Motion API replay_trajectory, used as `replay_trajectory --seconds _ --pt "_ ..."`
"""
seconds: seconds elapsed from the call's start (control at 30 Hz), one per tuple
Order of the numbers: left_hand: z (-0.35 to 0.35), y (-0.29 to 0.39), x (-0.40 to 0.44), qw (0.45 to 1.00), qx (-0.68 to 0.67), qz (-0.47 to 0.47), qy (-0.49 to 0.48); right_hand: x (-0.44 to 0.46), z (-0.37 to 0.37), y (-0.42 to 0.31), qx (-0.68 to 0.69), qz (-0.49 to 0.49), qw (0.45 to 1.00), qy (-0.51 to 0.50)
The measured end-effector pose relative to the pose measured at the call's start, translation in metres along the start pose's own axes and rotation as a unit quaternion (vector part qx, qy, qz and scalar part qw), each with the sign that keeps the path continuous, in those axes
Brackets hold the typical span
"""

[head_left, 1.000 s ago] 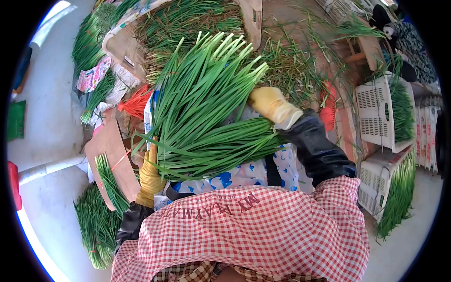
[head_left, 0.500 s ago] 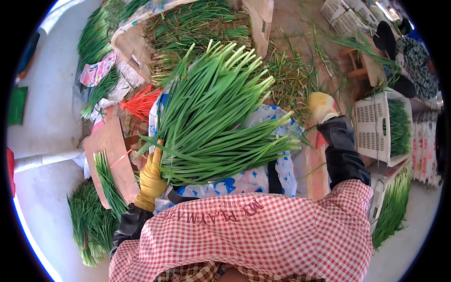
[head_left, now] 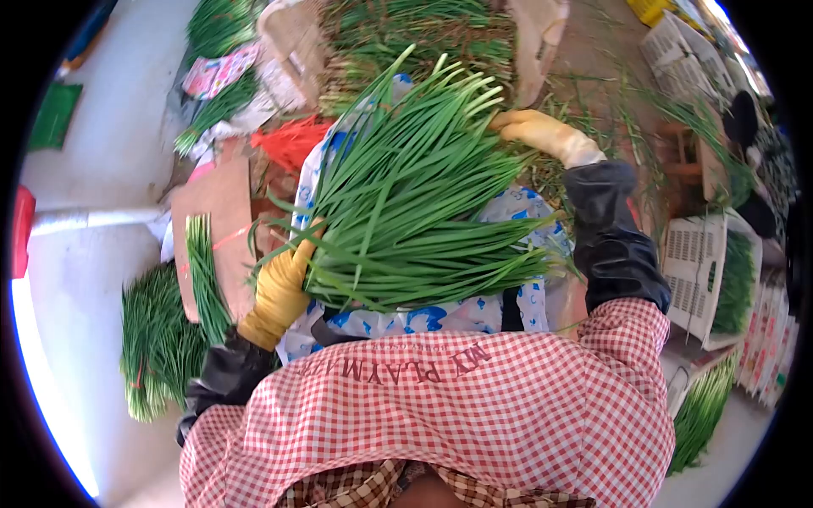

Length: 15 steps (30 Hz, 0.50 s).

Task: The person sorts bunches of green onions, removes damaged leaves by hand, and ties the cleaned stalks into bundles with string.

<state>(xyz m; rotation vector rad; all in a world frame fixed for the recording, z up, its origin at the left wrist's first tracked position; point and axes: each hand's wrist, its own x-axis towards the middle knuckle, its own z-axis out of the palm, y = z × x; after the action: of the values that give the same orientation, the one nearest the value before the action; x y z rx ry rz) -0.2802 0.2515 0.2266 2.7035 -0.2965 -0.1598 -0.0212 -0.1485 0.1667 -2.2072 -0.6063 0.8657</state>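
A large loose heap of garlic chives (head_left: 415,195) lies fanned out before me on a white plastic sheet with blue print (head_left: 423,320). Its pale stem ends point away and to the right. My left hand (head_left: 284,292), in a yellow glove, grips the leaves at the heap's near left edge; some of its fingers are hidden under them. At the far right, my right hand (head_left: 546,135), in a pale yellow glove, has its fingers together at the stem ends, pinching some of them. The exact grip is partly hidden.
A crate (head_left: 539,42) of chives stands ahead. Red ties (head_left: 292,142) lie at the left, near cardboard (head_left: 212,241) with a small bunch (head_left: 203,262). More chives (head_left: 157,339) lie lower left. A white crate (head_left: 694,271) stands right; another person's patterned clothing (head_left: 777,169) shows beyond.
My right hand has moved left and forward from beside the heap to its stem ends. My left hand stays at the leaves. The camera view has shifted slightly.
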Motion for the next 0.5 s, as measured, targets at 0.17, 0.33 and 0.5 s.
replay_trajectory --seconds 0.17,0.33,0.5 --pt "-0.036 0.015 0.016 0.989 0.107 -0.032 -0.093 0.01 0.024 -0.009 0.149 0.027 0.987 0.058" --pt "-0.112 0.059 0.077 0.949 0.289 0.077 -0.096 0.014 0.053 0.05 -0.063 0.057 0.973 0.216" --pt "-0.168 0.151 0.173 0.904 0.37 0.172 -0.131 -0.043 0.091 0.145 -0.061 0.222 0.916 0.327"
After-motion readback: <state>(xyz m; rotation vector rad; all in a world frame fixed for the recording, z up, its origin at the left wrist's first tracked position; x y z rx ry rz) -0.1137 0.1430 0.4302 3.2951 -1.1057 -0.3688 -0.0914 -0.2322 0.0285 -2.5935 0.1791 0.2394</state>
